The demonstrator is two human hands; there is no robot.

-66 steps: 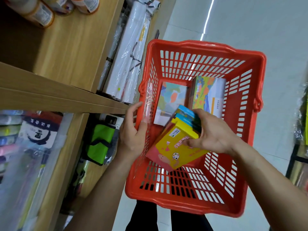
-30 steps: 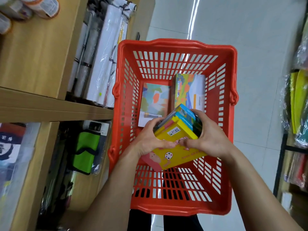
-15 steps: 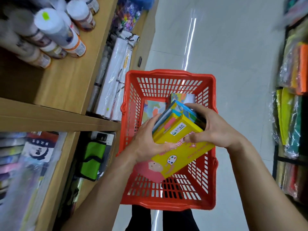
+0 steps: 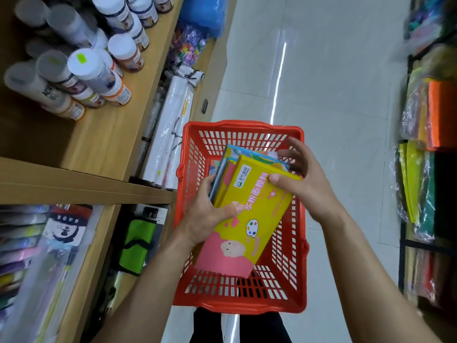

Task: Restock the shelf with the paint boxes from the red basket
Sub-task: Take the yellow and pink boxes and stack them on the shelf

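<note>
Boxes fill both hands in the head view, the only view we get. A stack of paint boxes (image 4: 247, 209) is held over the red basket (image 4: 242, 303), with the yellow and pink one on top and thinner ones tucked under it. The left hand (image 4: 207, 219) grips the left side of the stack, thumb on top and fingers hidden below. The right hand (image 4: 304, 179) presses its thumb on the far right corner, while its other fingers are spread out and loose. The wooden shelf (image 4: 81, 189) with white-capped paint bottles (image 4: 91, 70) is on the left, near the basket. These boxes look like stiff card, flat and probably not heavy, but smooth, so the ones below could slide out. I think it is best to pinch the whole stack on both long sides and keep it level.
</note>
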